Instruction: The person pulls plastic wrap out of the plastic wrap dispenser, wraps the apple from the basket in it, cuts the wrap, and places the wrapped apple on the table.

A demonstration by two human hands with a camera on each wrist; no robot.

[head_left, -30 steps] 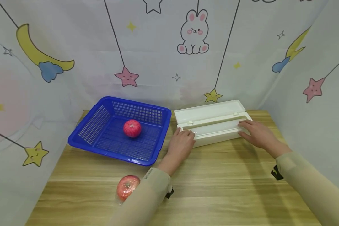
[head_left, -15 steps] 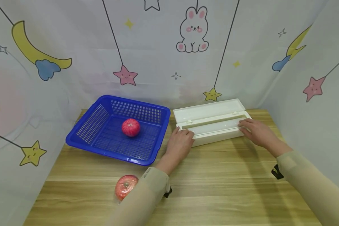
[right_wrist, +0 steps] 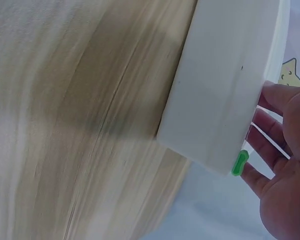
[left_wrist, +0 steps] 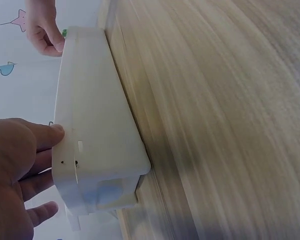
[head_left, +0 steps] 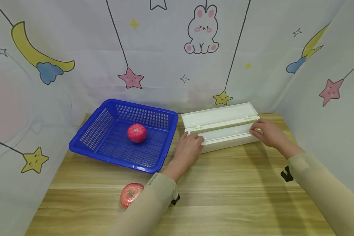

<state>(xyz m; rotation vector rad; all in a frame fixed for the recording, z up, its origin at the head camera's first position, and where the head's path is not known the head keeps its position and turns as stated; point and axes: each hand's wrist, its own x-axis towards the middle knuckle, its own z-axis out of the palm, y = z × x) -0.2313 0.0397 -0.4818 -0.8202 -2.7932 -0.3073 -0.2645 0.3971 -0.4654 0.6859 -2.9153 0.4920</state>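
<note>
A long white cling film dispenser (head_left: 230, 143) stands at the back right with its lid (head_left: 219, 115) raised and a pale roll of film (head_left: 222, 132) inside. My left hand (head_left: 188, 151) holds its left end. The left wrist view shows that thumb on the front face and the fingers behind the top edge. My right hand (head_left: 268, 132) is at the right end, thumb and fingers pinching a bit of clear, shiny film at the front rim. In the right wrist view a green slider (right_wrist: 240, 163) sits at the box's corner, close to these fingers.
Left of the dispenser stands a blue plastic basket (head_left: 106, 158) with a red apple (head_left: 137, 133) in it. Another apple (head_left: 131, 195), wrapped in clear film, lies on the wooden table (head_left: 218, 196) beside my left sleeve. A patterned curtain (head_left: 165, 62) borders the table behind and at the sides.
My right hand has lifted slightly and its fingers have drawn together at the dispenser's right end, where shiny film now shows. The left hand keeps its place.
</note>
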